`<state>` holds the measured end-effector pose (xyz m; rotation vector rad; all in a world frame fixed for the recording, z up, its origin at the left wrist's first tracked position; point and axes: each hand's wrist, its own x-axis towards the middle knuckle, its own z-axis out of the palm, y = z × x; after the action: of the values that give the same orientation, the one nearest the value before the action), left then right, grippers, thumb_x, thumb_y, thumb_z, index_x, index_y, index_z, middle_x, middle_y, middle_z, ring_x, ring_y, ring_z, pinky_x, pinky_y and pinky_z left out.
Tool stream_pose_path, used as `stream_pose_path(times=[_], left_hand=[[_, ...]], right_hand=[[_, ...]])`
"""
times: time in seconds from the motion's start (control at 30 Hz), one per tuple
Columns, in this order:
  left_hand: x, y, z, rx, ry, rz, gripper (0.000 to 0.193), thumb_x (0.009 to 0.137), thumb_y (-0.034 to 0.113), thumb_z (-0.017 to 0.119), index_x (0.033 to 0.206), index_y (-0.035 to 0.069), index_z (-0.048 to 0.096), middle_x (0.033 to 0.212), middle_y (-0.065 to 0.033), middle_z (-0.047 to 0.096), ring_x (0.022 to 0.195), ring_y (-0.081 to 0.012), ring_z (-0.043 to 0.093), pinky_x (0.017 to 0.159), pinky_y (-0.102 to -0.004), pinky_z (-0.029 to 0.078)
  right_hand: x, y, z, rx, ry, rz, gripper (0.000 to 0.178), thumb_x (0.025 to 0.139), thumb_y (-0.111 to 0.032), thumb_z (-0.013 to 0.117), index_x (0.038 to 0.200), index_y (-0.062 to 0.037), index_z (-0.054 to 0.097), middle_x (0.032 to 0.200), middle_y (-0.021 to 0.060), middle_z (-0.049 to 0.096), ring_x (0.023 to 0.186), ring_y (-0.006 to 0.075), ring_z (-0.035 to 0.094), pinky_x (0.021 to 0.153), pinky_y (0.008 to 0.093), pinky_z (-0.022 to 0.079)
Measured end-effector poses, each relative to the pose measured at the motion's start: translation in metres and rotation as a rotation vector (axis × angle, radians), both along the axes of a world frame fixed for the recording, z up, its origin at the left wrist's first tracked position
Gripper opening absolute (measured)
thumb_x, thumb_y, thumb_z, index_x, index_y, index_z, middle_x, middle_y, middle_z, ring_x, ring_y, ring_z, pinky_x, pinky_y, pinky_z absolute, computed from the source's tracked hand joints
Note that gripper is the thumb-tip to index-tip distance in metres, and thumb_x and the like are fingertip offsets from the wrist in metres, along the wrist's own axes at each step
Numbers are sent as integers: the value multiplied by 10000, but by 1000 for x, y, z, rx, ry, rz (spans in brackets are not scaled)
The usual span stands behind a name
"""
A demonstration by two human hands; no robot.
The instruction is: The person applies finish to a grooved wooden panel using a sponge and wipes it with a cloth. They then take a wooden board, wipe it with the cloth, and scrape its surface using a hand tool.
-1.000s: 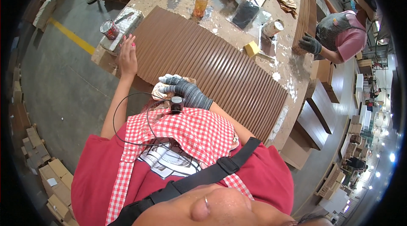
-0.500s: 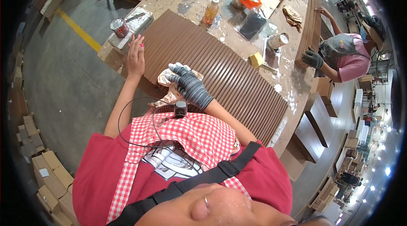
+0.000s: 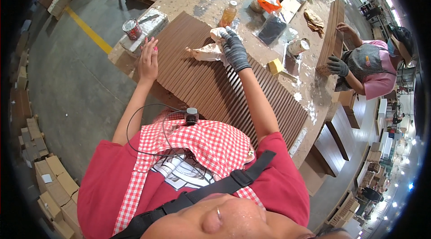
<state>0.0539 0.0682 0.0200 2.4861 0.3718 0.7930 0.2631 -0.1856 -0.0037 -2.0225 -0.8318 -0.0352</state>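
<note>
Half curled, holding rag (image 3: 207, 53) with right fingers (image 3: 230, 37), straight and empty with left fingers (image 3: 148, 50), could topple far bottle (image 3: 228, 14) by overreaching.

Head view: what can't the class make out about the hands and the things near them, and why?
Right hand: palm and grip; head view, hidden by its gloved back.
Brown strips: surfaces under the crumpled cloth; head view, covered by it.
Left hand: palm; head view, hidden by the back of the hand.
Red can: contents; head view, too small to tell.
</note>
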Motion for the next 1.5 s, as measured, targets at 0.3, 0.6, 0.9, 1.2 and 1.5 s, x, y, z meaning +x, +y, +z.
stream_pose_path(times=[0.3, 0.6, 0.9, 1.2, 1.5], left_hand=[[1, 2, 0, 15, -30, -10, 393, 998, 301, 327, 1279, 101, 516, 1376, -73, 457, 1362, -274, 292, 1111, -401, 242], [1, 2, -4, 3, -30, -16, 392, 1002, 302, 320, 1270, 97, 517, 1385, -82, 443, 1366, -271, 287, 1127, -431, 197], [0, 2, -4, 10, -21, -10, 395, 1003, 296, 310, 1274, 93, 514, 1379, -91, 448, 1370, -270, 282, 1125, -432, 189], [0, 8, -5, 20, -39, -67, 397, 1002, 264, 306, 1287, 67, 499, 1389, -120, 437, 1373, -297, 271, 1122, -417, 194], [1, 6, -7, 13, -28, -62, 432, 1009, 306, 273, 1315, 78, 478, 1397, -110, 430, 1371, -308, 267, 1123, -413, 197]], right_hand=[[-22, 2, 13, 104, 220, -73, 398, 836, 20, 546, 1218, -87, 580, 1342, 179, 468, 1232, 362, 443, 1050, 373, 359], [-38, 3, 12, -252, -131, -126, 387, 832, -52, 585, 1216, -101, 586, 1347, 154, 482, 1239, 299, 456, 1073, 371, 342], [-150, 9, 22, -272, -189, 211, 427, 806, -199, 641, 1223, -131, 585, 1408, 140, 418, 1336, 329, 331, 1136, 414, 197], [-145, 4, 36, -189, -142, 262, 371, 790, -191, 624, 1155, -124, 624, 1381, 166, 435, 1300, 356, 372, 1103, 447, 247], [-78, -7, 30, -474, -406, 136, 365, 817, -135, 620, 1181, -111, 616, 1347, 129, 489, 1253, 315, 439, 1066, 429, 320]])
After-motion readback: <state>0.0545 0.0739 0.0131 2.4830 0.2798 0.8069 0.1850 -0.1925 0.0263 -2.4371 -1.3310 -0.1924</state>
